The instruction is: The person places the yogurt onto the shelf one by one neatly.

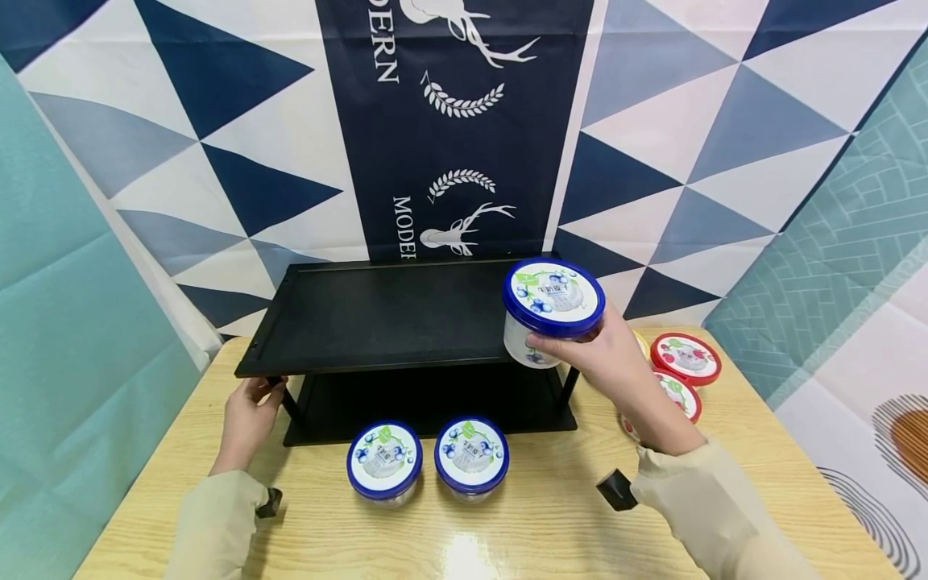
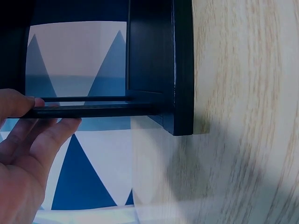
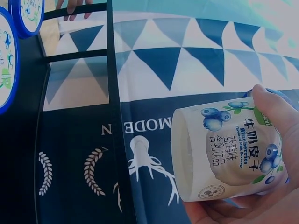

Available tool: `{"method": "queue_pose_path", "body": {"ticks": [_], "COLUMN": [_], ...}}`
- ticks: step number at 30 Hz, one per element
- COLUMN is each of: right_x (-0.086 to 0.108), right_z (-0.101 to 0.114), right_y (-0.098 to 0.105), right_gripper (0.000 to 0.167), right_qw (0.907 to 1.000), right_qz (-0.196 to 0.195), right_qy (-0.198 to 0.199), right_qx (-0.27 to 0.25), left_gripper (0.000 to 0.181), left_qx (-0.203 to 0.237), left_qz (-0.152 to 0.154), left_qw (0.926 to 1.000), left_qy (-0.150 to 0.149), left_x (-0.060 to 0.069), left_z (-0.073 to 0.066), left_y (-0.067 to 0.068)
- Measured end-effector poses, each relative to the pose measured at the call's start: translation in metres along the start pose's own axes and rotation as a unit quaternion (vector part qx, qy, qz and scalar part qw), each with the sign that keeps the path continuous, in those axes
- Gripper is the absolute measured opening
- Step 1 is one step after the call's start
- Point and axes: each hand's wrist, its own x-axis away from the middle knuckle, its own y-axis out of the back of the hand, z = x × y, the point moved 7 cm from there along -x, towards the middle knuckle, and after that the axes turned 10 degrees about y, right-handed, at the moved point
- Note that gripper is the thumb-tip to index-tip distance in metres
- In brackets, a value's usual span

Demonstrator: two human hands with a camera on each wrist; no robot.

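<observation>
Ideally, the right hand (image 1: pixel 602 350), gripping the blueberry milk-beverage tub (image 1: pixel 554 300) above the black two-tier shelf (image 1: pixel 391 322) near its right end, should hold it upright, while the left hand (image 1: pixel 250 415), pinching the shelf's front-left post (image 2: pixel 107 110), should brace lightly without tugging.

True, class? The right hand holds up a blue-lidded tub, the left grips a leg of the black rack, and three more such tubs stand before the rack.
Only the count is wrong: the head view shows two more blue-lidded tubs before the black rack. The right hand and left hand are as you described.
</observation>
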Motion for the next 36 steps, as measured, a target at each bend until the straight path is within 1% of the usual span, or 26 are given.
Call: {"method": "queue_pose_path", "body": {"ticks": [5,11,15,19,27,33,36], "right_x": [-0.006,-0.011,-0.016,-0.021,-0.029,-0.035,-0.038], "right_z": [0.002,0.004,0.004,0.006,0.012,0.018,0.02], "right_y": [-0.004,-0.01,-0.016,-0.022,-0.035,-0.048,-0.053], "right_gripper": [0.094,0.093,0.096,0.098,0.101,0.099,0.099], "right_qw": [0.9996,0.9992,0.9995,0.9996,0.9998,0.9995,0.9996], "right_qz": [0.006,0.003,-0.001,-0.006,-0.002,0.001,0.0], "right_qy": [0.01,0.017,0.02,0.023,0.016,0.021,0.02], "right_qx": [-0.024,-0.037,-0.024,-0.012,-0.015,-0.021,-0.022], "left_gripper": [0.024,0.024,0.026,0.025,0.023,0.024,0.024], "left_qx": [0.005,0.015,0.013,0.015,0.028,0.023,0.019], "left_qz": [-0.003,-0.001,-0.006,-0.007,-0.004,0.0,0.0], "left_qw": [1.0,0.9999,0.9999,0.9998,0.9995,0.9997,0.9997], "left_qy": [-0.003,0.0,0.0,-0.006,-0.014,-0.012,-0.016], "left_x": [0.0,0.0,0.001,0.0,-0.001,-0.002,-0.001], "left_z": [0.0,-0.001,-0.001,-0.001,-0.001,-0.001,-0.001], "left_y": [0.0,-0.001,0.001,0.001,-0.001,0.0,0.0]}}
